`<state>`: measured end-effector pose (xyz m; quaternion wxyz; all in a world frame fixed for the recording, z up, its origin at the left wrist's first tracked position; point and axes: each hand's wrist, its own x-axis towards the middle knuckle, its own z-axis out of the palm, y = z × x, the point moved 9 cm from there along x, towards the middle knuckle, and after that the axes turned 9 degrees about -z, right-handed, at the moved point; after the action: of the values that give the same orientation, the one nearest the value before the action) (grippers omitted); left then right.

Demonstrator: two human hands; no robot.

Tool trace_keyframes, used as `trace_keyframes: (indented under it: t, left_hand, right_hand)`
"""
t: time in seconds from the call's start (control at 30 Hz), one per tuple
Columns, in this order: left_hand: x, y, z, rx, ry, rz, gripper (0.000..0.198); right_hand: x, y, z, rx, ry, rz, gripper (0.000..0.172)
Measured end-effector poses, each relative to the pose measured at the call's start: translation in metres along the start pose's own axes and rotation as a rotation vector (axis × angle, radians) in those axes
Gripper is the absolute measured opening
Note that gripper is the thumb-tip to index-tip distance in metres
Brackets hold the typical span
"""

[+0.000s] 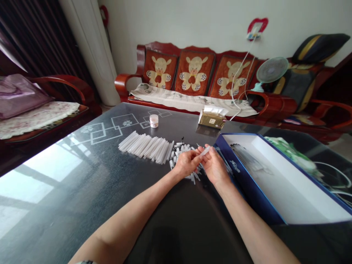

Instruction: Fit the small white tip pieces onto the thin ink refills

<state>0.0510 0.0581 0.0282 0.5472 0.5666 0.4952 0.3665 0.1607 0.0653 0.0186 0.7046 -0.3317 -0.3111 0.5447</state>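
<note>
My right hand (216,168) is turned palm up, with a slim translucent white plastic tube (205,151) lying across its fingers. From the left, my left hand (187,163) pinches the near end of that same tube. Under and around both hands spreads a pile of small white capped pieces (175,156), partly hidden by the fingers. Left of the pile, many long white tubes (145,147) lie side by side in a slanted row on the dark table (115,190).
At the right stands a blue box (255,190) with a white inside and clear thin pieces at its far end. A small round jar (154,121) and a tissue box (212,119) sit farther back. Behind the box lies a green bag (291,154). A wooden sofa (128,86) lines the wall.
</note>
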Motion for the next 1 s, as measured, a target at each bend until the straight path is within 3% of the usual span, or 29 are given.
trace_keyframes:
  t: [0.13, 0.27, 0.37, 0.5, 0.57, 0.6, 0.7, 0.8, 0.9, 1.0]
  left_hand:
    - [-0.008, 0.014, -0.008, 0.457, 0.239, 0.134, 0.017]
    - [-0.010, 0.031, 0.005, 0.702, 0.257, 0.191, 0.031]
    - [-0.007, 0.034, 0.001, 0.552, 0.308, 0.054, 0.029]
    - [-0.008, 0.016, 0.008, 0.200, 0.182, -0.162, 0.031]
    - [-0.012, 0.012, 0.005, 0.150, 0.172, -0.169, 0.032]
    - [-0.015, 0.014, -0.003, 0.184, 0.214, -0.142, 0.030]
    - [-0.022, 0.029, -0.040, 0.456, 0.414, -0.032, 0.025]
    - [-0.024, 0.033, -0.089, 0.741, 0.551, -0.039, 0.028]
    - [-0.024, 0.028, -0.145, 0.935, 0.696, -0.121, 0.031]
    - [-0.017, 0.014, -0.176, 1.054, 0.681, -0.223, 0.030]
  right_hand:
    - [-0.001, 0.007, -0.007, 0.016, 0.098, -0.023, 0.024]
    - [0.004, 0.012, -0.006, 0.022, 0.178, -0.044, 0.015]
    - [0.019, 0.005, -0.003, 0.044, 0.242, -0.034, 0.007]
    - [0.044, -0.029, -0.010, 0.083, 0.322, -0.065, 0.015]
    - [0.050, -0.044, -0.009, 0.005, 0.249, -0.071, 0.010]
    - [0.049, -0.049, -0.007, -0.074, 0.190, -0.072, 0.009]
    - [0.031, -0.051, -0.007, -0.449, 0.030, -0.128, 0.028]
    - [0.003, -0.051, -0.008, -0.889, -0.075, -0.353, 0.036]
    - [-0.018, -0.045, -0.014, -1.121, -0.071, -0.555, 0.036]
    - [-0.025, -0.041, -0.023, -1.138, -0.017, -0.656, 0.035]
